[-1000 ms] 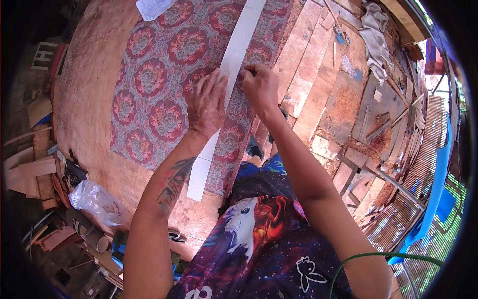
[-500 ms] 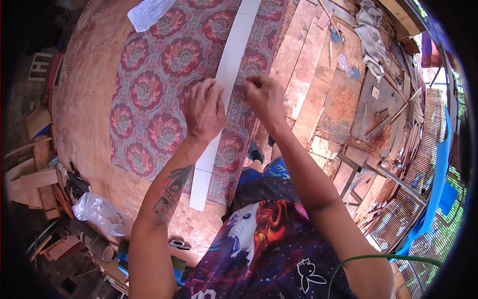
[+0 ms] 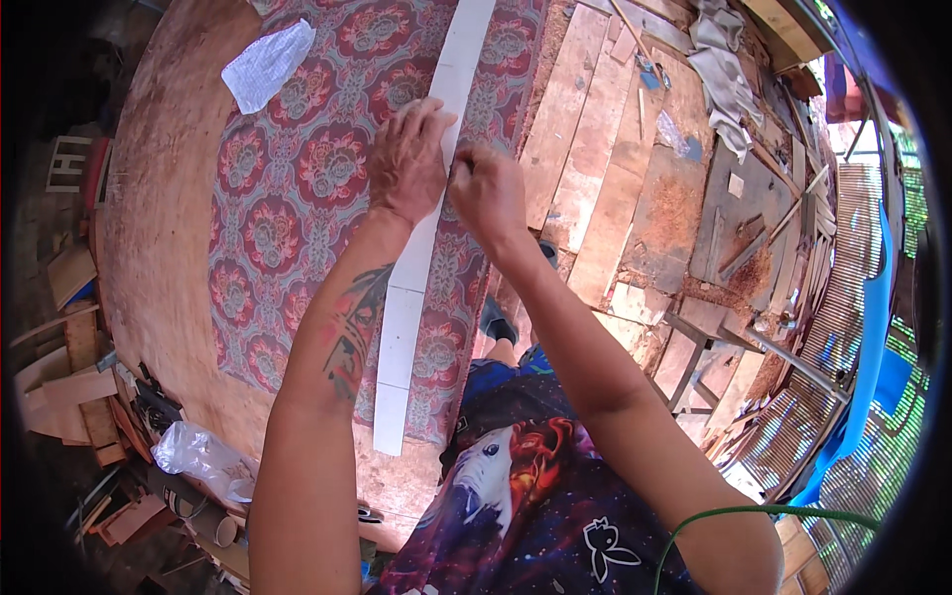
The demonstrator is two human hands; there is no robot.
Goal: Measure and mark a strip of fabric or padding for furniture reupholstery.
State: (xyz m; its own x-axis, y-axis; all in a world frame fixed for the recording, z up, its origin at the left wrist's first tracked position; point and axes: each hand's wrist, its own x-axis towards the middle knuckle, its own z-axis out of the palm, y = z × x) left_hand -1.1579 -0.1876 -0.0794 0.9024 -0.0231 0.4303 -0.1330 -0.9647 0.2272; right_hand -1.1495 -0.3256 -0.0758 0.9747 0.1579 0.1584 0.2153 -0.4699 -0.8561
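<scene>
A long white strip (image 3: pixel 401 337), crossed by several thin lines, lies lengthwise on patterned red-and-grey fabric (image 3: pixel 276 233). My left hand (image 3: pixel 407 164) rests over the strip and the fabric at its left edge, fingers slightly apart and lying forward, palm down. Just to its right, my right hand (image 3: pixel 488 188) is curled into a pinch at the strip's right edge; whatever its fingertips hold, if anything, is hidden. A crumpled pale sheet (image 3: pixel 268 64) lies on the fabric at the upper left.
The fabric is on a plywood top (image 3: pixel 164 248). A clear plastic bag (image 3: pixel 198 458) and wood offcuts (image 3: pixel 74 392) are at the lower left. To the right are a plank floor (image 3: pixel 585 149) strewn with scraps, grey cloth (image 3: pixel 724 89), metal framework (image 3: pixel 704 342) and a blue plastic object (image 3: pixel 878 317).
Both hands have moved farther up along the strip. The view has shifted, so the fabric, pale sheet and strip's near end now appear lower in the picture.
</scene>
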